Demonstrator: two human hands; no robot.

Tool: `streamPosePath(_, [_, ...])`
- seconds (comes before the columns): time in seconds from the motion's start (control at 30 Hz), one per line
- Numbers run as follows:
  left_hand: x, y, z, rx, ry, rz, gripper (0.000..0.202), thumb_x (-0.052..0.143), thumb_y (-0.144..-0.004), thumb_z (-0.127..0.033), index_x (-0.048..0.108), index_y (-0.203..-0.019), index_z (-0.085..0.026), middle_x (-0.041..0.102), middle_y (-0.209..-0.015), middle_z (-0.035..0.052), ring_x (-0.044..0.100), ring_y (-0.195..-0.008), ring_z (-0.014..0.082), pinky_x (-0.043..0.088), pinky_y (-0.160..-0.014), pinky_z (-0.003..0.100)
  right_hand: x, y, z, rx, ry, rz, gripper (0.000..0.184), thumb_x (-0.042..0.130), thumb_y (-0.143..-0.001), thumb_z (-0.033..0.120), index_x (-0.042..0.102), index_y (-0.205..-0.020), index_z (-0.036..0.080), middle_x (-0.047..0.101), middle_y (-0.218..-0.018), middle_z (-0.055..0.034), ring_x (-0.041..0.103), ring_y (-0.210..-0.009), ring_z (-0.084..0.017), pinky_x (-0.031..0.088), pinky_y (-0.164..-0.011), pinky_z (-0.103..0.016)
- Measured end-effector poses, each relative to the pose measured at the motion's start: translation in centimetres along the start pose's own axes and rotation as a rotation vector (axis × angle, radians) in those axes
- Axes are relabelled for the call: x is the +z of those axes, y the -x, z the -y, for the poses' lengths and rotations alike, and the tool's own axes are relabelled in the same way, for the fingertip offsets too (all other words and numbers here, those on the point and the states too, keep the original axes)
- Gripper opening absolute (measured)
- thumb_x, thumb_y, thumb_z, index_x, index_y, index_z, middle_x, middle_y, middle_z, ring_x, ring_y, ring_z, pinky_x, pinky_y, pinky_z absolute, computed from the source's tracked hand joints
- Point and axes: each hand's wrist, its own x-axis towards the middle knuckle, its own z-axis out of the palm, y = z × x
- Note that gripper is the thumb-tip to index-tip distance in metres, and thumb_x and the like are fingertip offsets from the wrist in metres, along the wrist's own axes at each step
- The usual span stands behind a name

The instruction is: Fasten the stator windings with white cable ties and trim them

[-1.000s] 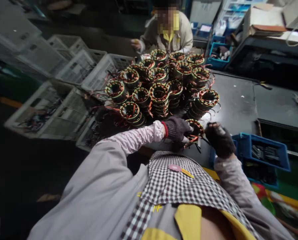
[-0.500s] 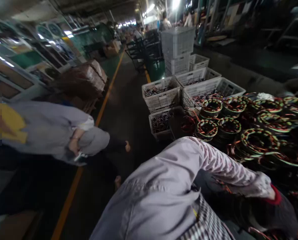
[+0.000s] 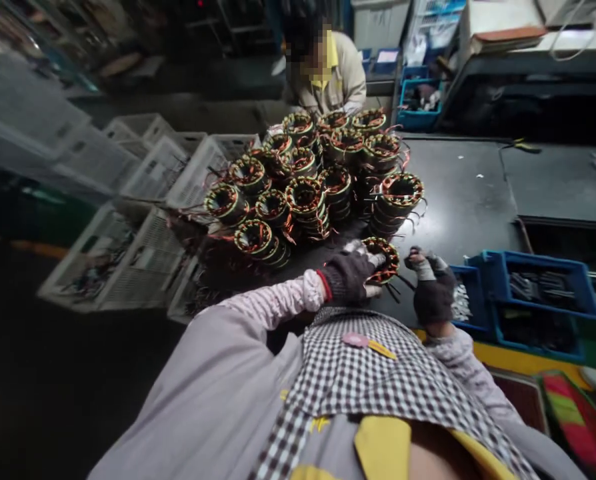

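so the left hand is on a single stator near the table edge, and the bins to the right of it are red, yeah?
Not quite: the bins are blue, not red, as the head view shows. The rest holds: the left hand rests on a single stator near the table edge.

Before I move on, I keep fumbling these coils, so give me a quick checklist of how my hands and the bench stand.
1. Left hand has a grip on the stator: ok.
2. Right hand on the stator: not ok, it is beside it, fist closed; contents cannot tell.
3. Stator on the bench: cannot tell.
4. Stacks upright: ok.
5. Blue bin beside the right hand: ok.
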Motion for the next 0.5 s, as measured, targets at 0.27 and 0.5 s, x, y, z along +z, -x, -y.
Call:
streamPosePath(0.27, [1.6, -2.9, -3.6, -0.061, -0.004, 0.18, 0.037, 0.058, -0.112, -0.017, 0.081, -0.131, 0.004, 0.085, -0.122, 0.0342, 0.085, -0.117, 0.0461, 0.069, -0.098, 0.058, 8.2, -6.7, 3.8, -0.162, 0.339, 0.23, 0.021, 0.074, -0.102, 0.042, 0.082, -0.101, 0.023, 0.087, -0.116, -0.0125, 0.077, -0.122, -0.028, 0.057, -0.12, -0.047])
streamPosePath(0.5, [0.1, -4.4, -1.9, -0.119, 0.131, 0.267, 0.038, 0.085, -0.093, -0.022, 0.084, -0.127, -0.005, 0.088, -0.119, 0.0286, 0.084, -0.117, 0.0451, 0.067, -0.104, 0.06, -1.7, -4.9, -0.6, 0.086, 0.347, 0.006, 0.035, 0.058, -0.104, 0.047, 0.074, -0.127, 0.025, 0.086, -0.114, -0.0157, 0.086, -0.09, -0.027, 0.071, -0.086, -0.046])
